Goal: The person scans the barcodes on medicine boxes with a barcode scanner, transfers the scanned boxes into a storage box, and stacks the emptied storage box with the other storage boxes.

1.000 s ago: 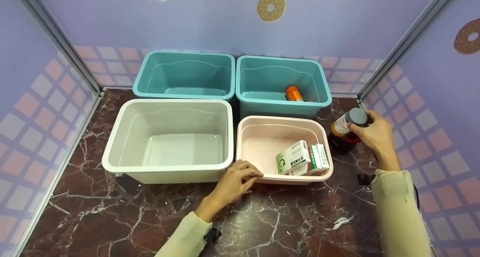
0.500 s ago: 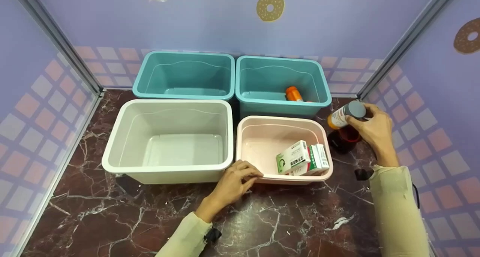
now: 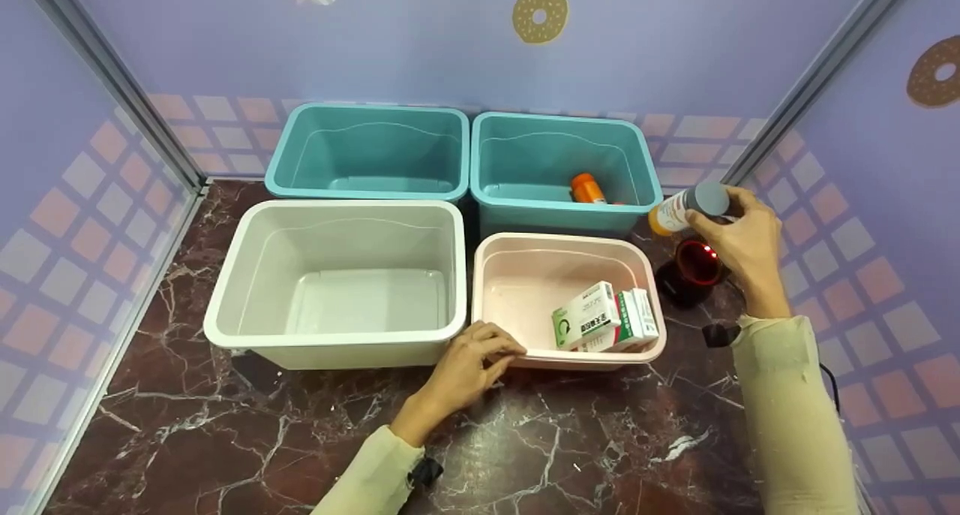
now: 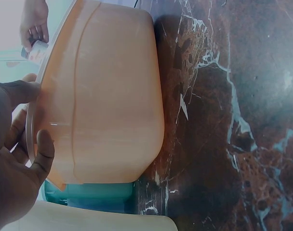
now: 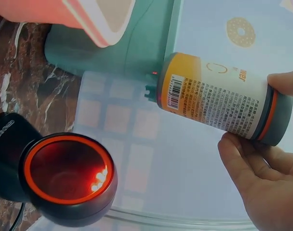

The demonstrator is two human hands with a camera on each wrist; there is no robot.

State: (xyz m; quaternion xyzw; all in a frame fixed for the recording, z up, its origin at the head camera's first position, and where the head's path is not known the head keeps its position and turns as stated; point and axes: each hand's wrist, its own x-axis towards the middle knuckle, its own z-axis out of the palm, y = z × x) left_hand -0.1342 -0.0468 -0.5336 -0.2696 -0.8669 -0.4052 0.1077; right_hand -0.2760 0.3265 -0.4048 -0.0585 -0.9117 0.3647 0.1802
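The right hand (image 3: pixel 739 245) pinches a bottle (image 3: pixel 671 213) by its grey cap, tilted above a black scanner (image 3: pixel 686 278) with a red ring. In the right wrist view the bottle (image 5: pixel 209 96) shows a barcode and small print, and the scanner (image 5: pixel 69 168) is lit red inside. The left hand (image 3: pixel 469 361) grips the near left rim of the pink bin (image 3: pixel 566 237); in the left wrist view the thumb and fingers of that hand (image 4: pixel 23 134) hold the rim from both sides. Several medicine boxes (image 3: pixel 585 316) lie in the pink bin.
A white bin (image 3: pixel 337 338) stands left of the pink one. Behind them are two teal bins (image 3: pixel 367 194), (image 3: pixel 562 206); the right one holds an orange bottle (image 3: pixel 586 188). Patterned walls enclose the marble table (image 3: pixel 300 432).
The right hand has lifted the bottle up and away from the scanner, slightly toward the back wall. Red light now shows in the scanner. The left hand has stayed put.
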